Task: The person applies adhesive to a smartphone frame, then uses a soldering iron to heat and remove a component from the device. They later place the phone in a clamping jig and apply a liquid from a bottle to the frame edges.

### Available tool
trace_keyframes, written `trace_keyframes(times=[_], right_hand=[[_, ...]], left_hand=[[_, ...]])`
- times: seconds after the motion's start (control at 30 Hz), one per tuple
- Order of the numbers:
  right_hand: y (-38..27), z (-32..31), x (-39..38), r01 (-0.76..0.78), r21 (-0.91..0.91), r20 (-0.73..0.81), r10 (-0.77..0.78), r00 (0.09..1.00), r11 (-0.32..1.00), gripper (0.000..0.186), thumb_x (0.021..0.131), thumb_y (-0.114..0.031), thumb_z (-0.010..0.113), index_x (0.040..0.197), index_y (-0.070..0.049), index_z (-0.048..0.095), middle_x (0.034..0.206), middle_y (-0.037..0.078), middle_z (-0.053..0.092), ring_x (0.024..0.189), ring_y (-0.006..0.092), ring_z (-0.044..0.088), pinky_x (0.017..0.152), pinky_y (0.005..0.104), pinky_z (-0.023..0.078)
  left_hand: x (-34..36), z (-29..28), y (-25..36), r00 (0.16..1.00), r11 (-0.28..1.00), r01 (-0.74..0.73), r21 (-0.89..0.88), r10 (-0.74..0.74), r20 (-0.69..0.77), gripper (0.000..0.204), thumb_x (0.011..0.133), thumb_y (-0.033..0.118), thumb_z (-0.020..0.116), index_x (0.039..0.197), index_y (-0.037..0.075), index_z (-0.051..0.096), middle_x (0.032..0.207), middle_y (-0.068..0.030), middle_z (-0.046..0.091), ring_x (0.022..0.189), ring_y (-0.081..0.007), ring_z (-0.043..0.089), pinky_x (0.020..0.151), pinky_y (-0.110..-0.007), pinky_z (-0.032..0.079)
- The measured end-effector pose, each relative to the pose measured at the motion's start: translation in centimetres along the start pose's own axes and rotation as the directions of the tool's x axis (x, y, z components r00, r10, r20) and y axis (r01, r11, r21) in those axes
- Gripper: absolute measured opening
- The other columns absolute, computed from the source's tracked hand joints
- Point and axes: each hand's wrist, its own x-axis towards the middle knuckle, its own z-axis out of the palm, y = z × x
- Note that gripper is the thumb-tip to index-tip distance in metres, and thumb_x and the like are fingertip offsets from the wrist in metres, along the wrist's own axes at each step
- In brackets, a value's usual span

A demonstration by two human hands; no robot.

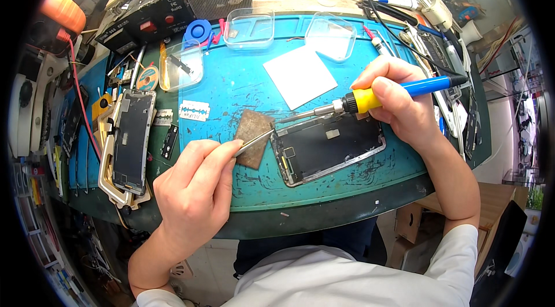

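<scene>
My right hand (400,99) grips a soldering iron (364,100) with a blue and yellow handle, its metal tip pointing left. In my left hand (195,185) a pair of slim metal tweezers (254,143) is pinched, reaching up and right. Both tool tips come close together near the upper left corner of a black phone screen in a metal frame (332,146), which lies on the blue mat (231,84). I cannot tell whether either tip touches it. Left of that screen, partly under the tweezers, lies a worn brown plate (254,121).
A white square pad (300,77) lies behind the screen. Clear plastic boxes (250,28) stand along the mat's back. Razor blades (194,110) and another phone screen (133,139) lie to the left. A black cable (399,35) runs from the iron; tools crowd the right edge.
</scene>
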Motion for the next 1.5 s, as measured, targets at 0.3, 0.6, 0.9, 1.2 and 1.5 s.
trace_keyframes(times=[0.3,0.6,0.9,1.2,1.5], right_hand=[[0.11,-0.1,-0.03,-0.012,-0.009,-0.005,0.012,1.0,1.0,0.027,0.102,-0.026,0.069,0.104,0.0,0.076,0.089,0.003,0.072,0.071,0.0036,0.063,0.06,0.0176,0.049],[0.04,-0.05,0.02,-0.019,-0.012,-0.003,0.019,1.0,1.0,0.027,0.102,-0.026,0.069,0.104,0.0,0.077,0.089,0.004,0.072,0.07,0.0035,0.063,0.059,0.0173,0.048],[0.07,-0.07,0.04,-0.025,-0.002,-0.01,0.025,1.0,1.0,0.027,0.102,-0.026,0.068,0.104,0.0,0.077,0.088,0.003,0.072,0.069,0.0033,0.063,0.059,0.0168,0.048],[0.05,-0.1,-0.01,-0.024,-0.001,-0.009,0.024,1.0,1.0,0.027,0.103,-0.026,0.068,0.103,-0.001,0.077,0.088,0.003,0.071,0.068,0.0026,0.062,0.058,0.016,0.047],[0.3,-0.21,-0.07,-0.026,0.0,-0.012,0.026,1.0,1.0,0.027,0.104,-0.028,0.067,0.104,-0.003,0.076,0.087,0.002,0.07,0.067,0.0025,0.061,0.057,0.0166,0.044]], left_hand=[[0.04,0.08,-0.07,1.0,1.0,-0.008,0.001,0.008,-0.003,0.029,0.083,-0.008,0.076,0.11,0.002,0.076,0.092,-0.0088,0.068,0.065,-0.0232,0.066,0.054,-0.033,0.051],[0.12,0.08,-0.03,1.0,1.0,-0.004,0.007,0.003,0.008,0.029,0.083,-0.008,0.077,0.11,0.002,0.076,0.091,-0.0086,0.068,0.065,-0.0231,0.066,0.054,-0.032,0.051],[0.33,-0.35,0.53,0.996,0.998,0.063,-0.023,-0.062,0.066,0.022,0.09,-0.01,0.071,0.11,-0.002,0.076,0.091,-0.0135,0.069,0.072,-0.0256,0.067,0.061,-0.034,0.053],[0.29,0.07,0.04,1.0,1.0,0.011,-0.013,-0.011,0.02,0.027,0.085,-0.009,0.075,0.11,0.001,0.076,0.09,-0.0101,0.068,0.066,-0.0238,0.066,0.056,-0.033,0.051],[0.3,0.36,-0.33,1.0,1.0,-0.019,-0.009,0.019,0.002,0.029,0.083,-0.008,0.076,0.11,0.002,0.076,0.091,-0.0088,0.068,0.063,-0.0228,0.065,0.053,-0.033,0.05]])
